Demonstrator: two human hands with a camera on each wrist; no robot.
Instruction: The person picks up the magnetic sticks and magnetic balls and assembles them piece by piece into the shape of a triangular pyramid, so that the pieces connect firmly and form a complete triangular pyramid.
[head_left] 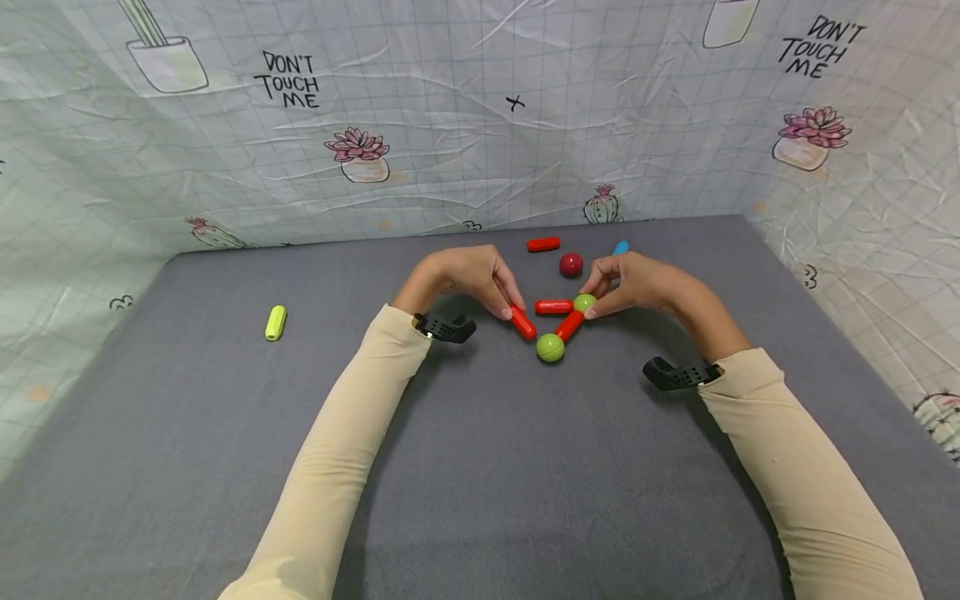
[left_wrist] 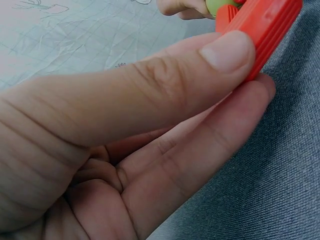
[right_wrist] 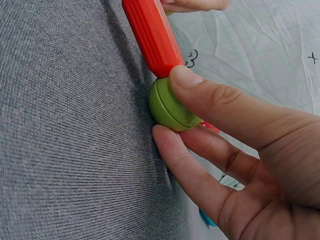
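My left hand [head_left: 480, 277] pinches a red ridged rod [head_left: 522, 322] between thumb and fingers; the left wrist view shows the thumb [left_wrist: 227, 52] pressed on its side. With thumb and fingertips, my right hand [head_left: 637, 283] grips a green ball [head_left: 585, 303]. Two more red rods meet that ball: one rod [head_left: 553, 307] points left, another [head_left: 570, 325] slants down to a second green ball [head_left: 551, 347]. The lower end of the left hand's rod is close beside this second ball. In the right wrist view, a red rod [right_wrist: 154, 37] abuts the gripped green ball [right_wrist: 170, 107].
Behind the hands lie a dark red ball [head_left: 571, 265], a loose red rod [head_left: 543, 244] and a blue piece [head_left: 620, 247] partly hidden by the right hand. A yellow-green rod [head_left: 275, 322] lies far left on the grey table [head_left: 480, 500]. A printed cloth [head_left: 450, 108] hangs behind.
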